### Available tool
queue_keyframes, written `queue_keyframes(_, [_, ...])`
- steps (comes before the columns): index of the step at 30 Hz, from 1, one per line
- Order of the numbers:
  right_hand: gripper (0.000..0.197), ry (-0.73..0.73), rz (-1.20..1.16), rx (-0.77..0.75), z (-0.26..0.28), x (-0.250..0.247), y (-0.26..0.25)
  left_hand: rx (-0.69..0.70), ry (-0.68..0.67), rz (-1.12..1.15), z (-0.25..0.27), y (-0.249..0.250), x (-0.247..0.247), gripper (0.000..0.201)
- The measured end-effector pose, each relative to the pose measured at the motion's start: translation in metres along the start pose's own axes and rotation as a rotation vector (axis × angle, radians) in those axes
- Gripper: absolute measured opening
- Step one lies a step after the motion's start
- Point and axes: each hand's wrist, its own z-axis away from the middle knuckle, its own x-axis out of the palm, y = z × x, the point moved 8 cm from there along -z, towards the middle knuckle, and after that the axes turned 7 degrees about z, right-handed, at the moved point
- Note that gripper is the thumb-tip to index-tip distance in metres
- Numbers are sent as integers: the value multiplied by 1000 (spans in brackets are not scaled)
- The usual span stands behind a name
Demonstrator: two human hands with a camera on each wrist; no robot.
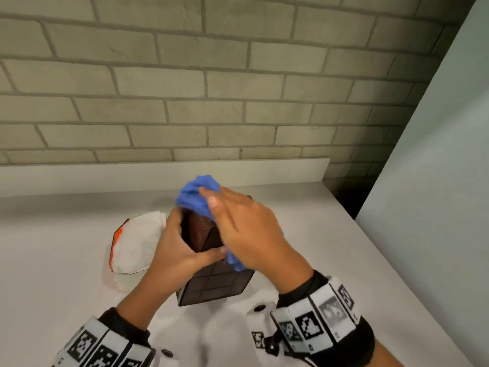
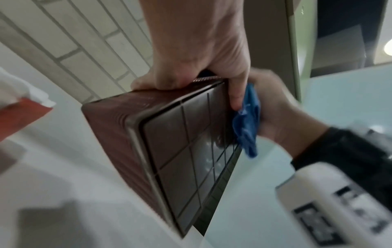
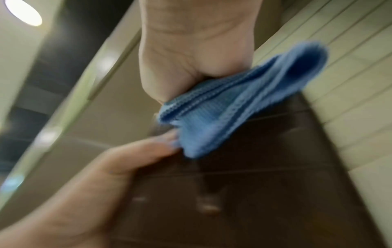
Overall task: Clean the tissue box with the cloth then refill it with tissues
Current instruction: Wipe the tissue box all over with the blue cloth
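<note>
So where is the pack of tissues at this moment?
In the head view the tissue pack lies on the white counter, left of the brown box and just beyond the left hand that holds this box.

Blue cloth [image 1: 200,196] hides the tissue box [image 1: 211,284] top.

Head view sharp, evenly lit; soft shadows on bench [image 1: 79,234] under wrists. Both wrist views motion-blurred, edges warped. Ceiling lamp [image 3: 23,12] glares in right-wrist view.
</note>
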Motion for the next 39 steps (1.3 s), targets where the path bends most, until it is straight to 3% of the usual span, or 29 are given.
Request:
queue_keyframes(2, [45, -43, 20, 120, -3, 1, 29, -6, 16, 35, 0, -4, -7, 104])
queue_keyframes(4, [45, -44, 73, 197, -4, 3, 44, -16, 20, 57, 0, -7, -8, 109])
queue_keyframes(7, [46, 20, 170, 73, -1, 11, 12, -2, 19, 22, -1, -7, 1, 97])
queue_keyframes(10, [57, 59, 91, -61, 3, 13, -17, 24, 11, -61, -3, -3, 10, 79])
queue_keyframes(13, [43, 10, 75, 21, -3, 9, 14, -23, 15, 71, -6, -12, 1, 99])
queue_keyframes(15, [41, -45, -160, 165, -5, 9, 53, -60, 19, 164, -6, -18, -7, 103])
queue_keyframes(18, [60, -109, -889, 287, 0, 29, 84, -135, 49, 366, -8, -20, -9, 92])
queue_keyframes(22, [79, -210, -1163, 305, 18, 62, 92, -200, 97, 645, -14, -22, -11, 100])
queue_keyframes(27, [74, -276, -1043, 291, 18, 58, 94, -271, -4, 627, -10, -31, -9, 98])
queue_keyframes(30, [77, -329, -916, 278, 15, 50, 98, -322, -69, 524, -7, -32, -18, 127])
queue_keyframes(33, [95, -404, -704, 242, 12, 42, 100, -339, -208, 222, -9, -20, -25, 155])
queue_keyframes(35, [106, -452, -531, 229, 11, 37, 97, -305, -292, 60, -10, -9, -24, 155])
queue_keyframes(39, [101, -494, -380, 117, 8, 29, 78, -236, -409, -93, -7, 1, -1, 154])
